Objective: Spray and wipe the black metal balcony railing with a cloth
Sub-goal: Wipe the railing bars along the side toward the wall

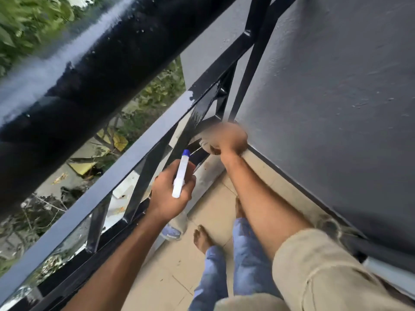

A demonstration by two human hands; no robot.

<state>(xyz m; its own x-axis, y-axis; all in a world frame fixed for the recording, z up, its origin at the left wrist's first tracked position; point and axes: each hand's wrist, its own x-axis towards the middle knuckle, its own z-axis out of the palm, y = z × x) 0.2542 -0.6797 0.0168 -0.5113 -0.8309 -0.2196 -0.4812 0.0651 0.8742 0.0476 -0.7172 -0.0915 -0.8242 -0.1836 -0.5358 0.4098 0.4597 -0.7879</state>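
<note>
As the person stood at the black railing [125, 160], the left hand [170, 191] gripped a white spray bottle [180, 178], blue tip pointing at the railing's lower bars. The right hand [228, 140], blurred, was clenched on a pale cloth [205, 144] low against the railing, where it met the grey wall [336, 86]. The hands were near each other, not touching.

railing [125, 153]: glossy black metal | wall [325, 97]: matt, rough | floor [166, 272]: smooth tile
</note>
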